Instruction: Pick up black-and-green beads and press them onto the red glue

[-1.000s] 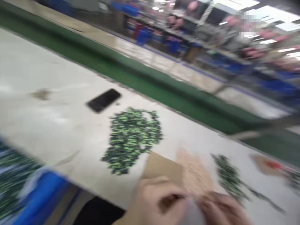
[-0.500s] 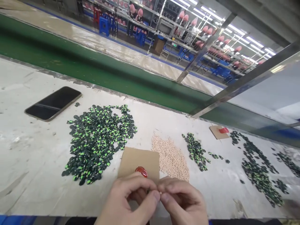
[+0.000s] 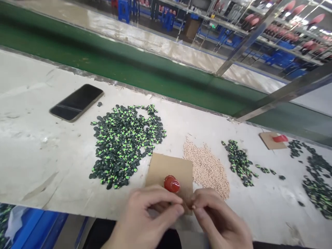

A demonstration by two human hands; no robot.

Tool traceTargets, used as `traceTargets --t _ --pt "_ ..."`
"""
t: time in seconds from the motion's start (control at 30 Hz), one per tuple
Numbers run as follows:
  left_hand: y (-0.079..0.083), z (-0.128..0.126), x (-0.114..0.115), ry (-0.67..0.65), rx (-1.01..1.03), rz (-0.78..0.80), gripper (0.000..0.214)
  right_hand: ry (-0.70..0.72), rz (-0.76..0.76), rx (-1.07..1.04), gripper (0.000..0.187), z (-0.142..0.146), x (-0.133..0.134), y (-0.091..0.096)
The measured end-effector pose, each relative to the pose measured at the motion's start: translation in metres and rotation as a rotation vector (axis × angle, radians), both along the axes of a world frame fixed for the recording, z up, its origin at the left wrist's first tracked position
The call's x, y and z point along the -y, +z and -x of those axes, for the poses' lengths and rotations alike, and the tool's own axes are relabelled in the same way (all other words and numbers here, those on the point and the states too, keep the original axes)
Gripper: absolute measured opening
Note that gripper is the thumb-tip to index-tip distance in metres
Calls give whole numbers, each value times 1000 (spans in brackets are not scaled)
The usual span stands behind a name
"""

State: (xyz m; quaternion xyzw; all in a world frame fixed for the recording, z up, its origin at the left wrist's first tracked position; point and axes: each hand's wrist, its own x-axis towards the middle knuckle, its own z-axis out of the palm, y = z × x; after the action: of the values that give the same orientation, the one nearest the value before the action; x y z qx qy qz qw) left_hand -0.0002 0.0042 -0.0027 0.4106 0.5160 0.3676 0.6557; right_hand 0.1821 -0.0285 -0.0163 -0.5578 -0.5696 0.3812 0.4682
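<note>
My left hand [image 3: 155, 214] is closed in a pinch at the near edge of the cardboard square [image 3: 160, 166]; whatever its fingertips hold, if anything, is too small to make out. A short gap to the right, my right hand [image 3: 219, 218] pinches a small pale bead [image 3: 193, 207] between thumb and forefinger. Just beyond both hands, a glossy red round piece [image 3: 172, 184] sits on the cardboard. A heap of tiny pale beads [image 3: 204, 164] spreads right of it. Left of the cardboard lies a large pile of small dark pieces with bright green marks [image 3: 124, 141].
A phone [image 3: 77, 102] lies at the left of the white table [image 3: 64, 155]. More dark-green pieces [image 3: 238, 160] lie to the right, near a second cardboard [image 3: 269, 140] with a red piece [image 3: 280, 138]. A green strip [image 3: 155, 72] and a metal post [image 3: 259, 107] run behind.
My hands, which were touching at the fingertips, have come apart. The red piece shows more fully now. The view has tilted down, and the table's contents appear shifted to the right.
</note>
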Motion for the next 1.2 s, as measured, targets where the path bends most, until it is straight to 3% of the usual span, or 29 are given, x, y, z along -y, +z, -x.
traceTargets --t 0.13,0.3,0.4,0.77,0.9,1.07,1.2 --pt "-15 8 3 119 -68 18 12 -137 -2 134 12 -3 0 -18" --pt "-44 10 7 63 -245 -265 21 -28 -46 266 16 2 -6 -27" --pt "-52 9 8 65 -259 -366 23 23 -67 320 18 3 -9 -25" --pt "-47 12 2 45 -254 -369 23 -26 -132 350 22 11 -12 -21" --pt "-47 13 4 18 -279 -325 23 -41 -89 305 19 13 -11 -22" --pt "-33 14 3 83 -218 -256 19 -189 118 82 10 9 -3 -15" --pt "-9 7 1 163 -3 8 9 -90 217 -284 10 4 -1 -6"
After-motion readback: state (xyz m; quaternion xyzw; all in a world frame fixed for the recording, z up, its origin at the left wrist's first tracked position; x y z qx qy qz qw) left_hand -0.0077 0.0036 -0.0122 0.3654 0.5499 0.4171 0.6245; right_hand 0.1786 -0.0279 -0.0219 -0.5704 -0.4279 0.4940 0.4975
